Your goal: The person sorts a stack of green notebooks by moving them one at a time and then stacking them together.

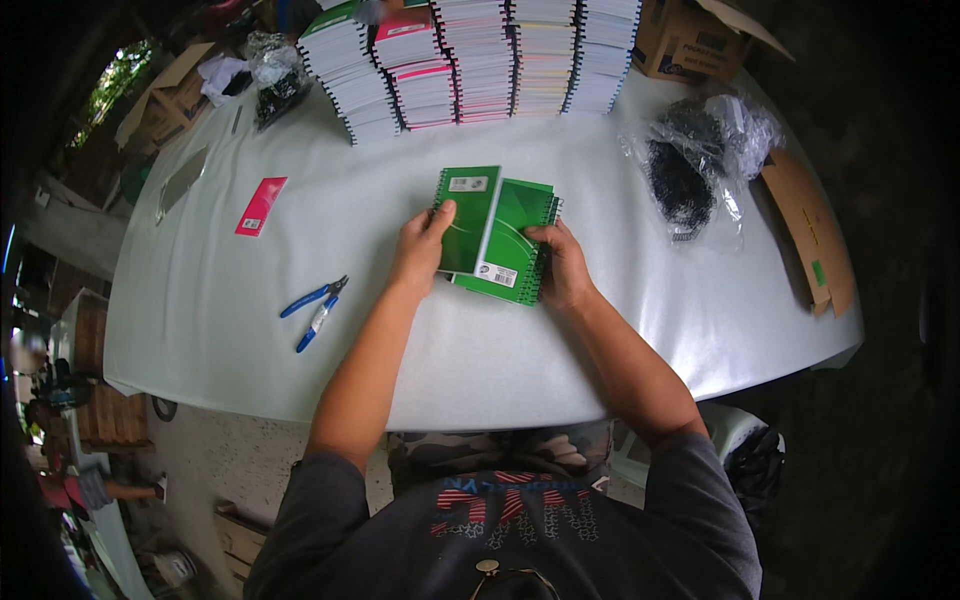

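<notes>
Two groups of green spiral notebooks are in my hands above the middle of the table. My left hand [424, 246] is closed round the left green notebook [468, 220], thumb on its cover, its wire coil along the left edge. The right green notebook [512, 240] lies partly under it, with its coil facing right. My right hand [562, 262] grips that one by its coil side, thumb on the cover. To the left of my forearm lie blue-handled cutting pliers [315, 305]. Farther left is a flat pink cover [261, 206].
Tall stacks of spiral notebooks [470, 65] line the table's far edge. Clear plastic bags with black coils [685, 175] lie at right, beside a cardboard flap [805, 230]. Cardboard boxes [690, 42] stand at the back. A person [90, 490] is at far left.
</notes>
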Action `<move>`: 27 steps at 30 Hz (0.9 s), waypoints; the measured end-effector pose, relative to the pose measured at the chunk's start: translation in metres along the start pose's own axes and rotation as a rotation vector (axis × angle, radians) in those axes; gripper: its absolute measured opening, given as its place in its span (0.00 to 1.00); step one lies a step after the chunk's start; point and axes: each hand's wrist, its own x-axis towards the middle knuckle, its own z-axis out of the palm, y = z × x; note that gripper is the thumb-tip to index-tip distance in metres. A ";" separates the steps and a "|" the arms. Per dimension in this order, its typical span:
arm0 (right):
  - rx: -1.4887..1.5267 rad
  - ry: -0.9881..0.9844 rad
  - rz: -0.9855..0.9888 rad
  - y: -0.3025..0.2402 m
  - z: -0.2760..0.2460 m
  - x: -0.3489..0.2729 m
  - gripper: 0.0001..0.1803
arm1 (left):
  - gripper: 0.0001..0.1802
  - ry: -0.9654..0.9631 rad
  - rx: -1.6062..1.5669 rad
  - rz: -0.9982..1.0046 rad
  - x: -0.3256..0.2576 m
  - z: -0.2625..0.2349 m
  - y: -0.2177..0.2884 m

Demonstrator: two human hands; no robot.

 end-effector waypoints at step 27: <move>-0.237 -0.109 -0.398 0.005 -0.015 0.018 0.16 | 0.28 -0.113 -0.372 0.121 0.004 -0.017 0.011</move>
